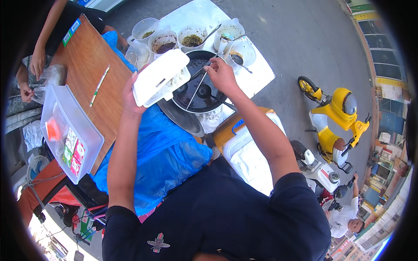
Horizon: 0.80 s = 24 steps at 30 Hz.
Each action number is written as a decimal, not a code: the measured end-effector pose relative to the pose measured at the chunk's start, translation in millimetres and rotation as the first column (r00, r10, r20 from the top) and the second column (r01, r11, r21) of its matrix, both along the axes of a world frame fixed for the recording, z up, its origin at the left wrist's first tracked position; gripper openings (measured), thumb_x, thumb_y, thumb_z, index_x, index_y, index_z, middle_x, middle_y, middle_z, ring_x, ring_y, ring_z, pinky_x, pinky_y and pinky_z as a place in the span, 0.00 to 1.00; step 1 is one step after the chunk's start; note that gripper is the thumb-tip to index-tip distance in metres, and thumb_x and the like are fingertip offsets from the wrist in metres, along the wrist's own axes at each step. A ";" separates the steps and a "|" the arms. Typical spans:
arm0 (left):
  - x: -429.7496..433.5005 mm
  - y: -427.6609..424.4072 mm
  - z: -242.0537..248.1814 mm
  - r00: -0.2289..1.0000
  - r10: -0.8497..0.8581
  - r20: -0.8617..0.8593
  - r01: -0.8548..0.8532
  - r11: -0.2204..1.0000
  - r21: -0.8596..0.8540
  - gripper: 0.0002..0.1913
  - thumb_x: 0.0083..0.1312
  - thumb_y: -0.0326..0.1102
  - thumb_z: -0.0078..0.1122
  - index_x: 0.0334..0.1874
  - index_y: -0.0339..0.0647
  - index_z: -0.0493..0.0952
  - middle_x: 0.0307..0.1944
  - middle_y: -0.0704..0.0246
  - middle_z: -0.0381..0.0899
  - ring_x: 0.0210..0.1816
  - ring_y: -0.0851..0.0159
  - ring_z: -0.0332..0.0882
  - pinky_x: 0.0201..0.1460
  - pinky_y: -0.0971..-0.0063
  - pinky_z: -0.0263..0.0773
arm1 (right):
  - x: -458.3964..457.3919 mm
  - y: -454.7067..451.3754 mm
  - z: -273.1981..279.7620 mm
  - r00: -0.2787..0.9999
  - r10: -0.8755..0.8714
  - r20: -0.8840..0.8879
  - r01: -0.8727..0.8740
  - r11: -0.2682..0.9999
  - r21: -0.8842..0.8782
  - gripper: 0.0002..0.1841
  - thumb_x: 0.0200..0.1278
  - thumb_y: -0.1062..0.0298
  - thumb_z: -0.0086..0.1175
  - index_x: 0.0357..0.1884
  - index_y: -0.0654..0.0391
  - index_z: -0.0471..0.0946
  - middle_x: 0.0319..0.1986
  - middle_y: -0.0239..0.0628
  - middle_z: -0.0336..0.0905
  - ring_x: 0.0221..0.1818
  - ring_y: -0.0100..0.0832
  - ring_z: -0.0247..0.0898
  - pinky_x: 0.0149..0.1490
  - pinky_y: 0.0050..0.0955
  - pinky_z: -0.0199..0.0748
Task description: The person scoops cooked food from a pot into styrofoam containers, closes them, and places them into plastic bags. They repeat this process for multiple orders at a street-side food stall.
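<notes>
My left hand (130, 94) holds a white foam takeaway box (161, 78) with its lid partly raised and pale food showing inside. My right hand (222, 74) is over a round pan of dark liquid (199, 98), its fingers pinched at the top of a thin metal rod or handle that slants down into the liquid. Dark ladles (204, 91) rest in the pan. Behind it stand several translucent plastic jugs (192, 38) with dark or greenish sauces and spoons. A dark round lid (183, 118) leans beside the pan.
At left are a wooden board (88, 62) with a wrapped chopstick packet (99, 85), a clear plastic bin (93, 140) and another person's hands (37, 63) at a plastic bag. Blue plastic sheeting (153, 146) hangs below the board. A white foam container (253, 160) stands right; scooters are beyond.
</notes>
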<state>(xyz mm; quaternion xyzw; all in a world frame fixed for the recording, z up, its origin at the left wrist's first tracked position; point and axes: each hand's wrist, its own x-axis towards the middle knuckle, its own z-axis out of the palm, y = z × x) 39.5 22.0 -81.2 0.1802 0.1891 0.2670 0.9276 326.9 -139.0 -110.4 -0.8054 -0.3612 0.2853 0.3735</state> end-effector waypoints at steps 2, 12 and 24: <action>-13.0 -14.3 4.3 0.998 0.013 -0.059 -0.012 1.000 0.022 0.35 0.74 0.50 0.58 0.77 0.33 0.69 0.72 0.52 0.77 0.70 0.48 0.78 0.73 0.52 0.76 | -12.1 -67.1 14.0 0.847 0.235 0.477 -0.175 0.970 -0.168 0.31 0.65 0.54 0.72 0.66 0.57 0.78 0.54 0.51 0.82 0.58 0.51 0.78 0.63 0.45 0.76; -54.6 -67.1 16.6 0.996 0.011 -0.093 -0.006 0.998 0.060 0.33 0.72 0.48 0.60 0.75 0.33 0.73 0.70 0.52 0.79 0.69 0.49 0.80 0.70 0.55 0.79 | -1.7 -161.0 -28.7 0.921 -0.257 -0.291 0.247 0.966 -0.072 0.20 0.74 0.58 0.65 0.59 0.63 0.83 0.29 0.36 0.84 0.27 0.21 0.78 0.36 0.27 0.78; -77.1 -94.2 17.4 0.993 0.080 -0.084 -0.075 0.995 0.063 0.32 0.75 0.48 0.58 0.76 0.34 0.73 0.71 0.53 0.78 0.70 0.49 0.79 0.72 0.54 0.76 | 10.1 -135.8 13.5 0.865 0.389 0.317 -0.386 0.919 -0.075 0.11 0.74 0.64 0.62 0.48 0.59 0.88 0.40 0.51 0.88 0.41 0.54 0.85 0.47 0.43 0.82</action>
